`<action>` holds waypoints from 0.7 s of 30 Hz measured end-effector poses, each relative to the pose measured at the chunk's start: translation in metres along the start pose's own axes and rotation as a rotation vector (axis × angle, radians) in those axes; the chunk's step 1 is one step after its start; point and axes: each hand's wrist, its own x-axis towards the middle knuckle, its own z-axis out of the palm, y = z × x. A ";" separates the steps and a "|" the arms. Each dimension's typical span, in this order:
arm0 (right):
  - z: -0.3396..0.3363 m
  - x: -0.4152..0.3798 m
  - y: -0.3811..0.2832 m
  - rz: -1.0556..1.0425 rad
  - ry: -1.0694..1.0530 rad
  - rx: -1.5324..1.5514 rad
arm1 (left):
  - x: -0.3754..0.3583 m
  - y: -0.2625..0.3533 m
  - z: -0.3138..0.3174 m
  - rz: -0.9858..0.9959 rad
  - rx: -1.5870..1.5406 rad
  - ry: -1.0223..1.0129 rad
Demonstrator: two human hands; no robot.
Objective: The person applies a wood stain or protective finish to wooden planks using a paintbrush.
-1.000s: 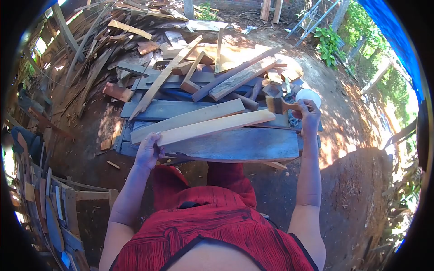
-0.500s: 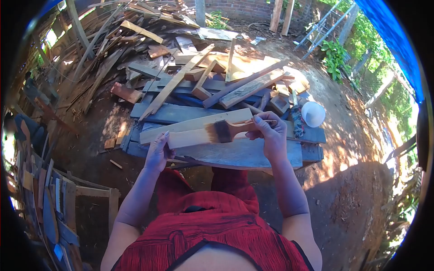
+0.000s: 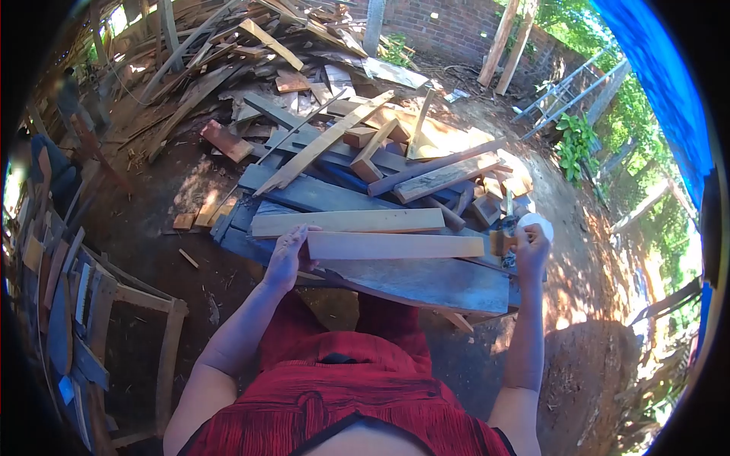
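My left hand is closed on the left end of a pale wooden board, which lies level above the workbench. Just behind it, a second pale board rests on the bench. Over at the bench's right end, my right hand is wrapped round a paintbrush; its handle is mostly hidden by the fingers. A white container shows right behind that hand, partly covered by it. A dark crumpled thing sits beside the container.
Loose planks and offcuts are heaped behind the bench, reaching a larger scrap pile. Upright timber and a wooden frame stand at left. A ladder leans at the back right, below a blue tarp.
My right hand has carried the brush off the board, rightward to the white container. The held board now sits farther right, more level and apart from the second board. The view has shifted.
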 end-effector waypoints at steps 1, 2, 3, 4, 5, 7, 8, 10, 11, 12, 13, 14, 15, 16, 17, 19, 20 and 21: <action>0.008 -0.010 -0.013 -0.095 -0.027 -0.058 | 0.000 0.001 0.002 -0.014 -0.075 0.022; 0.019 -0.019 -0.026 -0.193 -0.055 -0.114 | 0.000 -0.002 0.002 -0.007 -0.078 0.028; 0.031 -0.029 -0.037 -0.232 -0.096 -0.100 | 0.001 -0.007 0.001 -0.003 -0.128 0.039; 0.044 -0.039 -0.049 -0.273 -0.138 -0.083 | 0.002 -0.012 -0.001 0.003 -0.175 0.052; 0.056 -0.050 -0.062 -0.317 -0.166 -0.056 | 0.003 -0.015 -0.001 0.007 -0.220 0.062; 0.078 -0.073 -0.096 -0.383 -0.225 0.011 | 0.004 -0.024 -0.004 0.026 -0.286 0.062; 0.086 -0.084 -0.115 -0.408 -0.257 0.048 | 0.004 -0.026 -0.004 0.036 -0.353 0.047; 0.104 -0.098 -0.139 -0.419 -0.383 0.173 | 0.001 -0.028 -0.003 0.037 -0.374 0.054; 0.112 -0.103 -0.151 -0.430 -0.385 0.179 | 0.001 -0.030 -0.004 0.033 -0.372 0.058; 0.120 -0.108 -0.162 -0.390 -0.477 0.347 | 0.000 -0.032 -0.004 0.030 -0.370 0.064; 0.126 -0.112 -0.172 -0.348 -0.570 0.515 | 0.000 -0.032 -0.005 0.004 -0.362 0.092; 0.128 -0.115 -0.181 -0.358 -0.574 0.523 | 0.000 -0.034 -0.007 0.016 -0.360 0.098; 0.127 -0.118 -0.191 -0.193 -0.665 0.706 | -0.001 -0.036 -0.008 0.041 -0.339 0.093; 0.128 -0.118 -0.197 -0.021 -0.753 0.881 | -0.001 -0.039 -0.010 0.064 -0.320 0.089; 0.131 -0.116 -0.195 -0.014 -0.768 0.920 | 0.001 -0.041 -0.011 0.025 -0.334 0.107; 0.137 -0.112 -0.182 0.022 -0.759 0.921 | -0.002 -0.035 -0.008 0.034 -0.361 0.099; 0.138 -0.109 -0.173 0.065 -0.745 0.923 | -0.003 -0.033 -0.007 0.037 -0.385 0.089; 0.135 -0.104 -0.161 0.101 -0.717 0.915 | -0.002 -0.032 -0.007 0.041 -0.387 0.086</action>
